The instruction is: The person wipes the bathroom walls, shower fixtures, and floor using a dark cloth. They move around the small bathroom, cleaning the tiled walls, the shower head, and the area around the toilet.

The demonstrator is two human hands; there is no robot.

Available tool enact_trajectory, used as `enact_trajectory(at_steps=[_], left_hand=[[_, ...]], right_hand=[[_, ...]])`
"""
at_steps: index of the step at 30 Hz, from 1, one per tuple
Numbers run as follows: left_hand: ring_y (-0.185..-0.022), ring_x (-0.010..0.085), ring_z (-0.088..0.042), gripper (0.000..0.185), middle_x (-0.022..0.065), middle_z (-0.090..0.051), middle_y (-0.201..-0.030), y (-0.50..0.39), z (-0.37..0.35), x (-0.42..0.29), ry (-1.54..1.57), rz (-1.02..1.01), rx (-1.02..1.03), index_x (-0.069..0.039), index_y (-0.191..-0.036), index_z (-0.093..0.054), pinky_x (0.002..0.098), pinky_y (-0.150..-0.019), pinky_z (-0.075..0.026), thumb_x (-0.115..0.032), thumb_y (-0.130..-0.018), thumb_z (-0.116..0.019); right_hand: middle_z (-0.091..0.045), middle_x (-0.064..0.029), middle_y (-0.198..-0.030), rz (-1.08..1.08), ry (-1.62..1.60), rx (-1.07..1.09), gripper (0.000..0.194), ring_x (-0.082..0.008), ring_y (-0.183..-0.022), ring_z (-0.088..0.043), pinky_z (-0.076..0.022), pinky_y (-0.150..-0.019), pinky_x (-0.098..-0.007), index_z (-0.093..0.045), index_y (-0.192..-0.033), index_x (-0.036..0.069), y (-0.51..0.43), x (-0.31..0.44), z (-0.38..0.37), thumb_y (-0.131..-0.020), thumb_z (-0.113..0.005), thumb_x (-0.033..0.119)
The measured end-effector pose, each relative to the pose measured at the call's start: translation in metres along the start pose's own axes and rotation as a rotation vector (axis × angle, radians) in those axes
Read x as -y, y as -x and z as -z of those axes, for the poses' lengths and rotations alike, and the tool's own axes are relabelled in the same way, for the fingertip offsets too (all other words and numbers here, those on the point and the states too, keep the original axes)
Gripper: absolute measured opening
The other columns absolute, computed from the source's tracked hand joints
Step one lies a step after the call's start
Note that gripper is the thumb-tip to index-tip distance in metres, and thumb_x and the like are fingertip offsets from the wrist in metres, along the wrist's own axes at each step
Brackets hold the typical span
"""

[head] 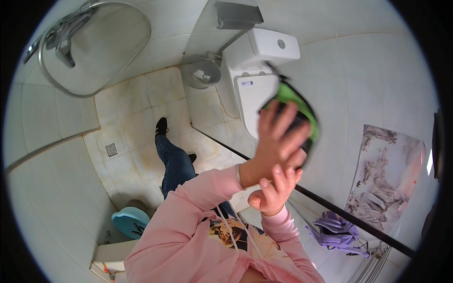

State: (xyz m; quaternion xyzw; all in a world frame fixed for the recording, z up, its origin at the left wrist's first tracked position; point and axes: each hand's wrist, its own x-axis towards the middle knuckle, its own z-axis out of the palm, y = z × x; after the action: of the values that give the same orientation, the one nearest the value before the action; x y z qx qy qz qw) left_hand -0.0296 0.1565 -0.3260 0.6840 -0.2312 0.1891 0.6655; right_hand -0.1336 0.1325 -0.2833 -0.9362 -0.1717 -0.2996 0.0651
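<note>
My left hand (283,138) reaches across my body, its back facing me and its fingers spread over a green-and-black object (288,93). That object has black edging and a thin dark piece at its top; motion blur hides what it is. The fingers seem to hold it, with the palm side hidden. Just below the left wrist is my right hand (274,192), empty, its fingers apart and partly curled. Its fingertips overlap the lower edge of the left hand in view.
Beyond the object stands a white toilet (251,102), beside a clear waste bin (201,76) with paper inside. A black rail (336,208) runs diagonally past my hands. A purple backpack (334,230), a blue basin (131,223) and a shower hose (150,32) are around me.
</note>
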Motion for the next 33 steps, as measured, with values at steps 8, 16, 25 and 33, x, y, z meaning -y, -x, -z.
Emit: enact_trajectory(at_steps=[8,16,25,33], left_hand=[[-0.127,0.0545,-0.044,0.047,0.0303,-0.044,-0.148,0.065,-0.01,0.058,-0.054,0.105,-0.228,0.001,-0.127,-0.057,0.0619,-0.108,-0.037,-0.011,-0.083,-0.055],[-0.138,0.0444,-0.044,0.046,0.0276,-0.047,-0.151,0.173,-0.011,0.165,0.009,0.791,-0.245,0.005,-0.145,-0.048,0.0465,-0.116,-0.036,-0.018,-0.106,-0.042],[-0.142,0.0471,-0.037,0.04,0.0208,-0.044,-0.154,0.124,0.012,0.055,0.02,0.333,-0.039,-0.006,-0.125,-0.064,0.0633,-0.113,-0.032,-0.029,-0.093,-0.062],[-0.144,0.0476,-0.035,0.046,0.0294,-0.038,-0.155,0.277,-0.011,0.27,-0.137,0.488,-0.012,0.005,-0.142,-0.045,0.0523,-0.119,-0.031,-0.015,-0.1,-0.047]], right_hand=[[-0.054,-0.0139,-0.151,-0.027,0.193,0.259,0.042,-0.036,-0.146,-0.041,-0.014,-0.122,-0.0551,-0.069,-0.13,0.016,-0.005,0.016,0.007,-0.098,-0.06,0.042],[-0.046,-0.0182,-0.157,-0.227,0.131,0.505,0.047,-0.0408,-0.148,-0.036,-0.0155,-0.121,-0.0597,-0.065,-0.135,0.008,0.003,0.026,-0.022,-0.093,-0.065,0.027],[-0.051,-0.0207,-0.152,-0.157,0.022,0.474,0.051,-0.0414,-0.142,-0.044,-0.0235,-0.117,-0.0601,-0.064,-0.135,0.002,0.015,0.022,-0.041,-0.089,-0.063,0.023],[-0.049,-0.0204,-0.153,-0.349,-0.231,0.65,0.051,-0.0437,-0.142,-0.043,-0.0316,-0.111,-0.0595,-0.06,-0.136,-0.001,0.058,0.015,-0.167,-0.089,-0.068,0.019]])
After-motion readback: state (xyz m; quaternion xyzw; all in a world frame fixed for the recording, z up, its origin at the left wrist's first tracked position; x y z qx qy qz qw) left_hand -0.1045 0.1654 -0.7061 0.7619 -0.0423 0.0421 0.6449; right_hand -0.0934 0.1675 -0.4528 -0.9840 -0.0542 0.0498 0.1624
